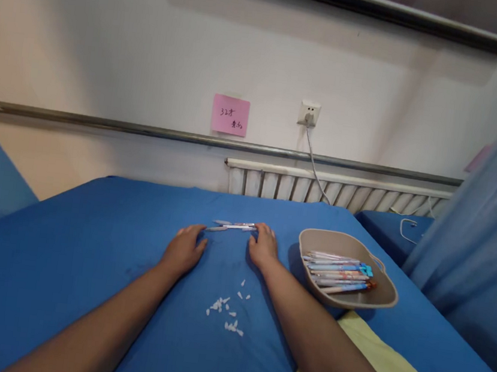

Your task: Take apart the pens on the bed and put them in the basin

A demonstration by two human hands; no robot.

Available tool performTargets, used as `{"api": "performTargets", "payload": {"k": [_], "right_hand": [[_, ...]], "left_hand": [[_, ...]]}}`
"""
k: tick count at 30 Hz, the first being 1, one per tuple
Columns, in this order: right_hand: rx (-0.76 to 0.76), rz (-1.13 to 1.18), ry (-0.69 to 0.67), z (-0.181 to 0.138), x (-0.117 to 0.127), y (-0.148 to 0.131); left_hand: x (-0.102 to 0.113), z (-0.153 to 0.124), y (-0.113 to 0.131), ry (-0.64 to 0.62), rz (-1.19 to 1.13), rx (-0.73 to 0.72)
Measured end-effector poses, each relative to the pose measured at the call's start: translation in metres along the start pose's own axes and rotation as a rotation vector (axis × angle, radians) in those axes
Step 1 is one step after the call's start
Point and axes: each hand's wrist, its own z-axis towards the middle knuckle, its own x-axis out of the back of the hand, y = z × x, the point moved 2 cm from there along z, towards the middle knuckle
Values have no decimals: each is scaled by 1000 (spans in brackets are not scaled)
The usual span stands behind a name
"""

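A few slim pens [235,226] lie roughly side by side on the blue sheet, between my two hands. My left hand [184,250] rests at their left end, fingertips near or touching a pen tip, thumb held apart. At the opposite end my right hand [264,246] has its fingers against the pen ends, with the thumb spread below them. Neither hand is wrapped round a pen. Closer to me, several small white tips [218,305] are scattered on the sheet between my forearms.
A beige plastic basket [387,293] with several pens [340,272] stands to the right. A yellow cloth [383,365] lies partly under my right forearm. Behind the blue-covered bed [88,239] are a white radiator [276,183] and a plugged-in cord [313,152]. A blue curtain [483,227] hangs at right.
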Motion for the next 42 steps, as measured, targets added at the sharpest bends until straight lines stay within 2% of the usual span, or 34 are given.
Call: {"api": "performTargets", "payload": {"k": [4, 10, 19, 26, 32, 42], "right_hand": [[85, -491, -31, 4, -2, 1], [140, -704, -40, 1, -1, 1], [187, -714, -75, -6, -2, 2], [342, -713, -159, -6, -11, -8], [359, -741, -199, -2, -16, -11], [338, -825, -188, -5, -15, -12]], "left_hand": [[-13, 14, -14, -40, 31, -25], [-25, 15, -13, -76, 5, -44], [-22, 12, -11, -72, -19, -69], [-28, 13, -11, -80, -81, -86], [-28, 10, -9, -73, -131, -65], [-25, 10, -8, -84, -216, -47]]}}
